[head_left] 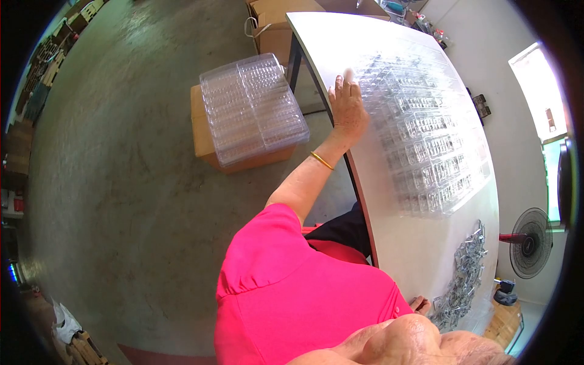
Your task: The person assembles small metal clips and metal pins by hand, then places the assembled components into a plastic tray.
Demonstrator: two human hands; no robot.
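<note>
My left hand (350, 109), with a gold bangle on its wrist, reaches over the near edge of the white table. Its fingers are stretched out and apart, with the tips beside clear plastic blister trays (426, 143). These trays lie in overlapping rows, and small grey shapes show in their compartments. My right hand (420, 305) is mostly hidden behind my pink shirt. Its visible fingers are curled together at the table edge, close to a long heap of small silvery metal parts (463, 267). Whatever those fingers may hold cannot be made out.
The white table (404, 243) curves along my front. Left of it, clear plastic trays (252, 109) are stacked on a cardboard box (204, 131). Another open carton (274, 30) stands past the table's far end. A black fan (530, 243) is beyond the table.
</note>
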